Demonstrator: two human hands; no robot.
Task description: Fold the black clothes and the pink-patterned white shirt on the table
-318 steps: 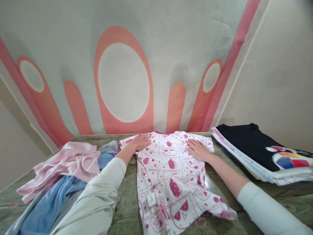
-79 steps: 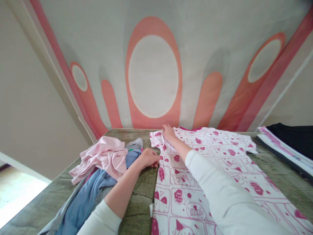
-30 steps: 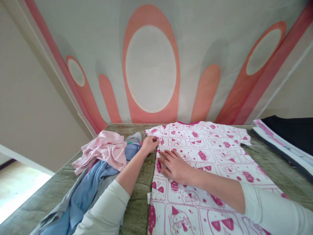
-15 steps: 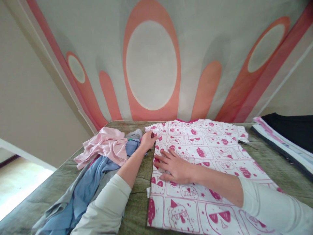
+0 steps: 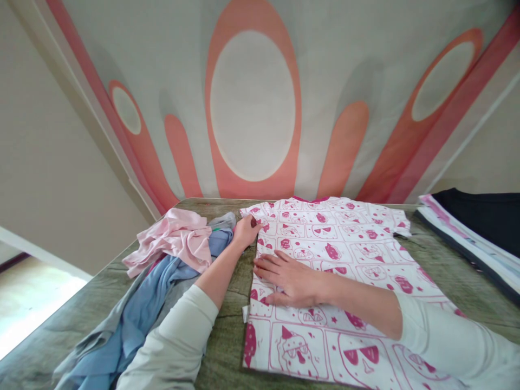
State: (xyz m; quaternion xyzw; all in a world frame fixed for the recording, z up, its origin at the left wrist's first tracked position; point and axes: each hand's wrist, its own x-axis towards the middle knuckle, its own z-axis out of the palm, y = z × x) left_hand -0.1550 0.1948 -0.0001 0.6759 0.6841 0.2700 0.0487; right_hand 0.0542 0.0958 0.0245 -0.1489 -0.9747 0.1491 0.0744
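A white T-shirt [image 5: 349, 260] with pink cartoon prints lies spread out flat, its pink neckline at the far side. My left hand [image 5: 246, 232] is closed on the shirt's edge just below the left sleeve, the fingertips pinching the cloth. Flat on the left side of the shirt rests my right hand [image 5: 290, 279], fingers stretched toward the left edge and nothing gripped. A small white tag [image 5: 245, 314] sticks out from the left side seam.
Left of the shirt lies a loose heap with a pink garment [image 5: 174, 238] and a blue garment [image 5: 142, 309]. At the right stands a stack of folded clothes [image 5: 479, 216], black on top. All rest on a wood-grain table [image 5: 225, 336] against a patterned wall.
My right hand has drawn slightly left and its fingers have come closer together on the cloth. The left hand keeps its hold in the same spot.
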